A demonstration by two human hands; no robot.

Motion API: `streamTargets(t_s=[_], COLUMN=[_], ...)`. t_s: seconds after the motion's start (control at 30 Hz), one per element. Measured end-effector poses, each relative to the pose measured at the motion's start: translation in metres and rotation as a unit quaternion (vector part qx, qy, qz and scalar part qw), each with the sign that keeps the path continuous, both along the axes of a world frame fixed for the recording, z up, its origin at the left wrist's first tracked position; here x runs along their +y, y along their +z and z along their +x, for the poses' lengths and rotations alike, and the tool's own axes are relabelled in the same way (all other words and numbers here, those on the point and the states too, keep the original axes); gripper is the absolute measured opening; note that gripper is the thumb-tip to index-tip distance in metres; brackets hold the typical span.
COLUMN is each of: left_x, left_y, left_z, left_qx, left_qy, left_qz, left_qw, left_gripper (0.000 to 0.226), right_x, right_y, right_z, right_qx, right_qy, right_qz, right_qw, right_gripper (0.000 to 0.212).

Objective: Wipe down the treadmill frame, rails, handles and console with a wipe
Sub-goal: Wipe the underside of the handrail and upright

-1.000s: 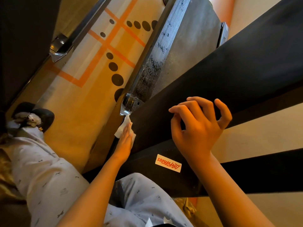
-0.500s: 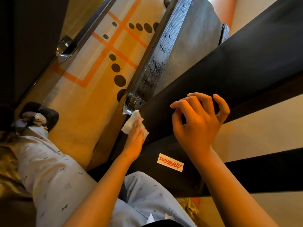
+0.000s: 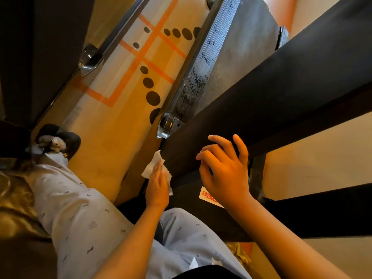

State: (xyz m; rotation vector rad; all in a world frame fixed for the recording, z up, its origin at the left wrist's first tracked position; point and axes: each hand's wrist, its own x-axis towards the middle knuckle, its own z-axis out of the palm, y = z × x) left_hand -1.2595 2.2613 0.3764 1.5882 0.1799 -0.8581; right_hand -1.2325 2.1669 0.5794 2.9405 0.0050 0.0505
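Left hand (image 3: 158, 187) flat, fingers straight, pressing the wipe (image 3: 153, 165) to the near-left edge of the black frame (image 3: 261, 93), just short of the metal end cap (image 3: 167, 125). Right hand (image 3: 225, 172) holds nothing, its bent fingertips braced on the frame. Best done with even pressure and a fresh fold of wipe for the speckled rail (image 3: 198, 77).

Place: gym or fitness room.
Main evidence: a treadmill's running belt (image 3: 241, 57) and ribbed side rail (image 3: 209, 57) lie beyond the left grip (image 3: 158, 188).
Rail end: metal end cap (image 3: 168, 125), just ahead of the left grip.
Frame: broad black beam (image 3: 281, 87) runs from the left grip away to its right.
Branding: white sticker (image 3: 205, 195) with red lettering, partly under the right grip (image 3: 225, 178); wording not fully legible.
Floor: pale floor (image 3: 104, 137) with orange lines (image 3: 141, 57) and black dots (image 3: 153, 98), left of the left grip.
Adjacent equipment: second rail (image 3: 120, 31), well left of the left grip; machine type cannot be told.
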Motion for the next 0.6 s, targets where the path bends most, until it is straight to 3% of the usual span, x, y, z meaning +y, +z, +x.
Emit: streamTargets(t_s=[0.1,0.4,0.5,0.6], left_x=[0.002,-0.017,-0.029,-0.046], left_y=[-0.008,-0.01,0.014,0.045], left_z=[-0.023,-0.036,-0.034,-0.02], left_qx=[0.045,0.155,0.108,-0.02], left_qy=[0.071,0.241,0.256,0.215], left_qz=[0.071,0.11,0.124,0.093], left_qw=[0.994,0.952,0.953,0.972], left_gripper=[0.044,0.045,0.057,0.035], right_x=[-0.005,-0.015,-0.015,-0.016], right_y=[-0.001,-0.003,-0.002,-0.003], right_z=[-0.001,-0.003,-0.004,-0.004], right_qx=[0.006,0.008,0.004,0.006], right_qy=[0.014,0.068,0.072,0.07], right_qz=[-0.015,-0.017,-0.014,-0.01], right_qw=[1.0,0.998,0.997,0.997], right_gripper=[0.018,0.02,0.019,0.021])
